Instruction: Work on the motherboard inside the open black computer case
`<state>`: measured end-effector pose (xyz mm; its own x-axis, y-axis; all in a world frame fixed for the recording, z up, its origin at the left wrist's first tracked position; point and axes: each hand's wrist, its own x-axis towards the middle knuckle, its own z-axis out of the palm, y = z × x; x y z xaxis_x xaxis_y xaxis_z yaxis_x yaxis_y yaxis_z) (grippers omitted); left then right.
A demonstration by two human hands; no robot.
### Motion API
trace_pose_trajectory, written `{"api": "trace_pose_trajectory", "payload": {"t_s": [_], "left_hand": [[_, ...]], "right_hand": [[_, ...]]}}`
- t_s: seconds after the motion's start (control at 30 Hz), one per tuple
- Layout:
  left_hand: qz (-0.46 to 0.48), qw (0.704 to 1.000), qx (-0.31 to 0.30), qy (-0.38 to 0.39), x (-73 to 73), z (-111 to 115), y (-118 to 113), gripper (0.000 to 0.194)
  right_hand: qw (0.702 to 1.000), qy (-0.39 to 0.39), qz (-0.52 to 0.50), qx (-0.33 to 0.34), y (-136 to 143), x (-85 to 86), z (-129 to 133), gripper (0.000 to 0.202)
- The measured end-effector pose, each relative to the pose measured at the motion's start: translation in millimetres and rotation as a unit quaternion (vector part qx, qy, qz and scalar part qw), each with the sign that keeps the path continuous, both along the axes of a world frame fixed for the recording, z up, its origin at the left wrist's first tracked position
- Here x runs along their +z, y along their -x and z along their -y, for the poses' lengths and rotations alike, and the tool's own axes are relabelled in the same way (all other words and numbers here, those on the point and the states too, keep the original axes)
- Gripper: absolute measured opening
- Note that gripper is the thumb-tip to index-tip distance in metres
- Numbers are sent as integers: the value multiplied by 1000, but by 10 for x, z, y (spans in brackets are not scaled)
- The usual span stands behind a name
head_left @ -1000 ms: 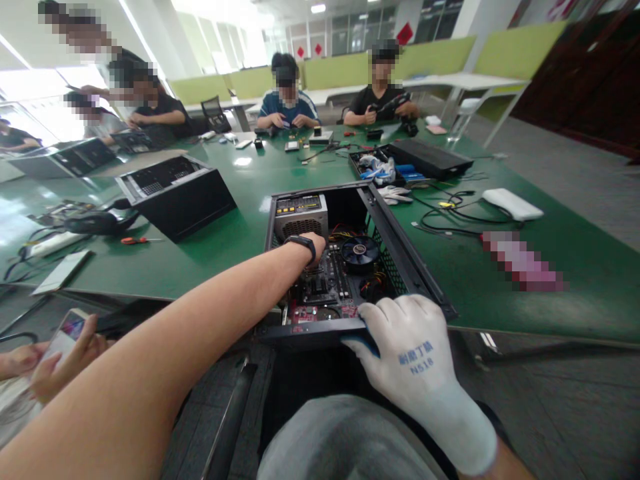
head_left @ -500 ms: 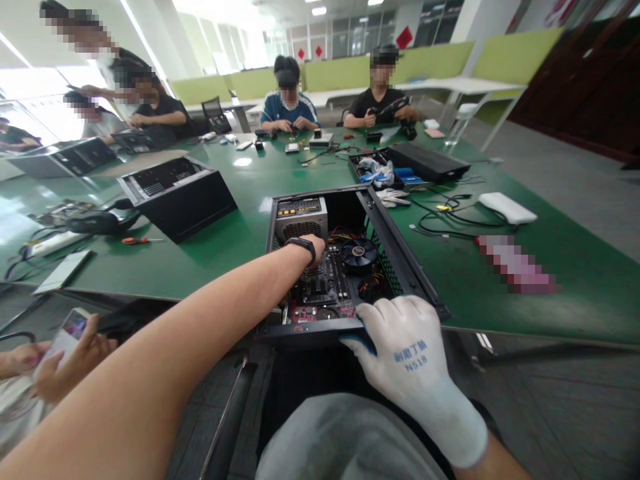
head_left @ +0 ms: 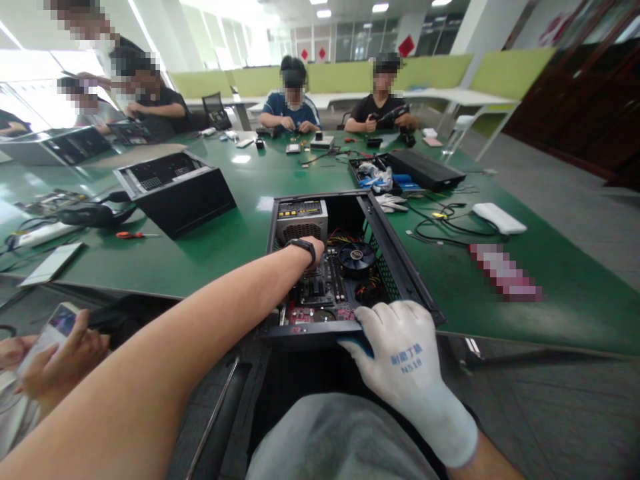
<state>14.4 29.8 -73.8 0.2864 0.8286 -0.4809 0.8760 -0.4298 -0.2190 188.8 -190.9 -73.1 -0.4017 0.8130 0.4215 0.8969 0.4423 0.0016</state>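
An open computer case (head_left: 310, 328) lies in front of me at the table's near edge. In it are a silver power supply (head_left: 303, 223), a motherboard (head_left: 320, 283) and a black cooling fan (head_left: 357, 255). My left hand (head_left: 314, 252), bare with a black band at the wrist, reaches inside by the power supply, over the motherboard. Its fingers are hidden, so I cannot see what they touch. In a white glove, my right hand (head_left: 400, 340) grips the near rim of the case, with fingers over the top and thumb on the outside.
Left of the case stand another black case (head_left: 183, 200) and a red screwdriver (head_left: 131, 235). To the right lie black cables (head_left: 430, 230), a white box (head_left: 499, 218) and a tray with gloves (head_left: 377, 177). Several people work around the green table (head_left: 510, 287); someone at left holds a phone (head_left: 60, 327).
The view has shifted slightly. Both hands keep their places, the left inside the case and the right on its near rim.
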Motion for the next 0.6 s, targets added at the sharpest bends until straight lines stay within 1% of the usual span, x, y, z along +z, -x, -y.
{"api": "trace_pose_trajectory", "payload": {"t_s": [0.17, 0.37, 0.43, 0.5, 0.57, 0.6], "left_hand": [[-1, 1000, 0, 11, -34, -36, -1, 61], [-21, 1000, -11, 12, 43, 12, -34, 58], [-23, 1000, -12, 15, 83, 42, -46, 59], [-28, 999, -12, 16, 117, 68, -57, 58], [-29, 999, -11, 19, 143, 88, -66, 59], [-28, 999, -12, 20, 153, 96, -70, 59]], "right_hand": [[1000, -10, -3, 6, -15, -13, 4, 34], [999, -35, -28, 23, -16, -70, -5, 39], [996, -61, -53, 43, -42, -91, 9, 43], [988, -105, -95, 56, -119, -118, 53, 48], [976, -156, -145, 41, -259, -178, 127, 52], [969, -180, -169, 20, -351, -231, 169, 52]]}}
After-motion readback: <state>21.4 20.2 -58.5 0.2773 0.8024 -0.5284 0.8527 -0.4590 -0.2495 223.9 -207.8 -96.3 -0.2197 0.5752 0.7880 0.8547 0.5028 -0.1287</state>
